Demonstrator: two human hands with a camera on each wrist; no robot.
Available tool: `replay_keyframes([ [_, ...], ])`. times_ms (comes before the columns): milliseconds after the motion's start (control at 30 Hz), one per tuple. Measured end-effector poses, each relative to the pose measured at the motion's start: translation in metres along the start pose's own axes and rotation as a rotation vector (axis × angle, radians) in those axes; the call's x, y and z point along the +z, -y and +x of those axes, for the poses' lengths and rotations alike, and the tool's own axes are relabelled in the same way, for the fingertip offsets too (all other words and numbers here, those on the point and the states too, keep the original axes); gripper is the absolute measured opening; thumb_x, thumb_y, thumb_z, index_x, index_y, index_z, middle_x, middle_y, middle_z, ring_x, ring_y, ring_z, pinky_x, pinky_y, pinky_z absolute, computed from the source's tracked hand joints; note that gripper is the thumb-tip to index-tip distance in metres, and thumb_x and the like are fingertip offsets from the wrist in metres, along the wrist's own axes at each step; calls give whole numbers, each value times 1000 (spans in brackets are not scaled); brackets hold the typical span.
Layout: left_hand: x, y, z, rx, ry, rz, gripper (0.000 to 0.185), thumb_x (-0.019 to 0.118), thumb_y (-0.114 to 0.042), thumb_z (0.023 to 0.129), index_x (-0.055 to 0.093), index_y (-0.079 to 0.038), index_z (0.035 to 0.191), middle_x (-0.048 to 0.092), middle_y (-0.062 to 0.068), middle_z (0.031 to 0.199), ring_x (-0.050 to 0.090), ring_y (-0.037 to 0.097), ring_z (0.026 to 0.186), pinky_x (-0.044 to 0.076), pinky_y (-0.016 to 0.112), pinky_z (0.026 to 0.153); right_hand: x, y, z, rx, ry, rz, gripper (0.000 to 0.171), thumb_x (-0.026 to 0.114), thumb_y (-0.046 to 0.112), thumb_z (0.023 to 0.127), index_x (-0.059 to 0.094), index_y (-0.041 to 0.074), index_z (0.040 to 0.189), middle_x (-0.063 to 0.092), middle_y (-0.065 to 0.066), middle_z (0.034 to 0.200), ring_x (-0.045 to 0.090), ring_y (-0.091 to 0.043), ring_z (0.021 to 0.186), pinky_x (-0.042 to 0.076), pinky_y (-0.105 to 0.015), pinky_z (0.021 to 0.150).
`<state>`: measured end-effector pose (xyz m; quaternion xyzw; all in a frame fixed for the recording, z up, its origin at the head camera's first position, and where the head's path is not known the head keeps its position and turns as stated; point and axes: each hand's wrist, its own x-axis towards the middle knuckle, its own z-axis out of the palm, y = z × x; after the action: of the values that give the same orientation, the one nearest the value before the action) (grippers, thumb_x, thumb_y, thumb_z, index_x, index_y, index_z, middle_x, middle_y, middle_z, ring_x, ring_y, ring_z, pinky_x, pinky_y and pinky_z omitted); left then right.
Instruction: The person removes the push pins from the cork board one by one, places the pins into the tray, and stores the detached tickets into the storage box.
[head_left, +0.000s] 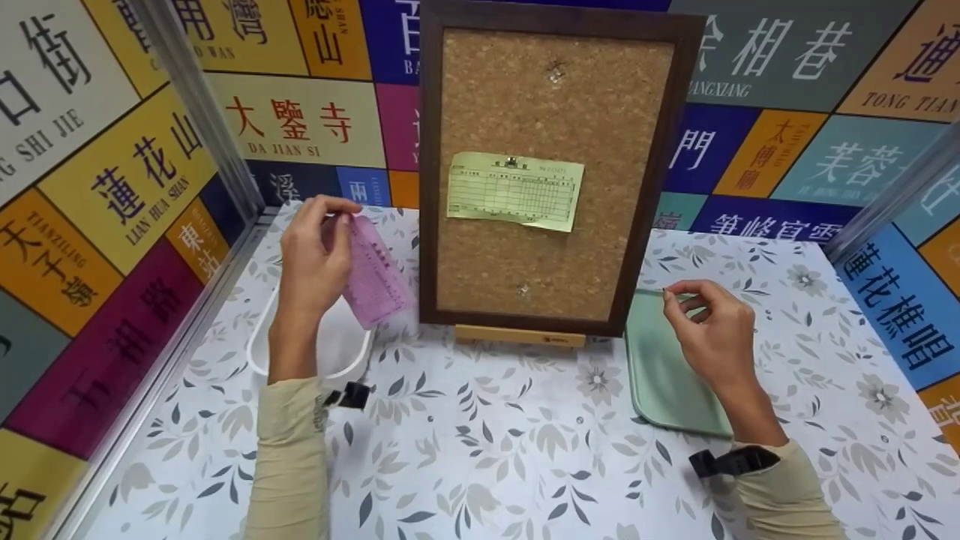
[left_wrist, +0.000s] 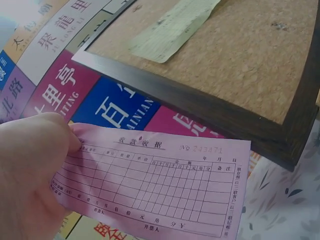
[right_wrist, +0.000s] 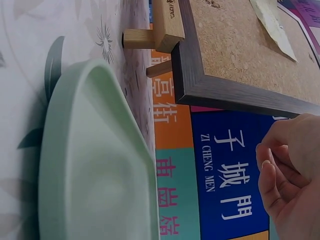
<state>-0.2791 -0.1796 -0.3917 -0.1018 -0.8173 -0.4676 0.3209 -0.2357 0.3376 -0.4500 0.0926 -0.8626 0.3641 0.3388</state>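
Observation:
My left hand [head_left: 319, 251] pinches a pink receipt slip [head_left: 375, 277] by one end, above a white tray [head_left: 259, 341]. The slip's printed table faces the left wrist view. My right hand [head_left: 716, 330] is raised over a green tray [head_left: 641, 405], thumb and forefinger tips together. A tiny dark thing shows at those fingertips, too small to name surely. Between the hands stands a cork board [head_left: 555, 262] in a dark wooden frame. A yellow-green receipt slip [head_left: 514, 191] hangs on it, with a small dark pin [head_left: 511, 160] at its top edge.
The board leans on a small wooden stand [head_left: 521, 337]. Shiny clusters [head_left: 555, 73] mark the cork above and below the yellow-green slip. A leaf-patterned cloth [head_left: 487, 450] covers the table. Walls with coloured lettered panels [head_left: 292, 120] enclose the back and sides.

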Motion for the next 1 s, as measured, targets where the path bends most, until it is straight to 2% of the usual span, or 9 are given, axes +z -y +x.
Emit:
replay_keyframes([
  [133,-5,2,0,-27,8,46,21,54,-2,110,74,-5,117,68,11,117,62,17,107,53,22,97,0,-1,0,10,5,-6,8,79,11,96,80,4,101,80,-10,90,63,14,70,47,-4,63],
  [267,-7,3,-1,-49,17,97,25,52,0,110,74,-7,118,66,12,118,60,19,106,51,26,91,0,-1,-1,33,13,-17,9,79,12,97,80,5,102,80,-9,91,62,14,70,47,-4,63],
  [400,-10,3,-1,-89,37,137,30,50,5,108,73,-9,121,65,11,124,60,21,115,55,34,105,-1,0,-1,53,18,-12,8,79,12,97,80,6,101,80,-9,91,63,13,70,47,-4,63],
  [533,-13,4,-1,-102,42,161,34,48,8,107,73,-10,122,64,11,125,59,23,117,54,38,109,-1,0,-1,62,16,4,7,78,11,97,81,6,101,81,-9,91,64,13,70,47,-4,63],
  [667,-17,8,-1,-85,48,176,36,47,11,104,74,-8,119,66,13,122,60,26,116,52,41,108,0,0,-1,66,15,13,7,78,10,97,81,6,101,81,-10,90,64,13,69,47,-3,63],
  [833,-19,12,-2,-121,96,205,37,47,11,104,74,-11,120,66,11,125,58,27,120,48,46,114,0,-2,-2,77,26,-12,7,79,12,96,80,7,101,81,-9,91,63,14,69,47,-4,63],
  [1000,-22,15,-2,-141,160,216,38,47,10,104,74,-11,121,67,12,125,57,30,122,45,49,115,1,-5,-2,91,40,-37,8,79,14,97,80,7,101,80,-7,92,62,13,69,47,-4,64],
])
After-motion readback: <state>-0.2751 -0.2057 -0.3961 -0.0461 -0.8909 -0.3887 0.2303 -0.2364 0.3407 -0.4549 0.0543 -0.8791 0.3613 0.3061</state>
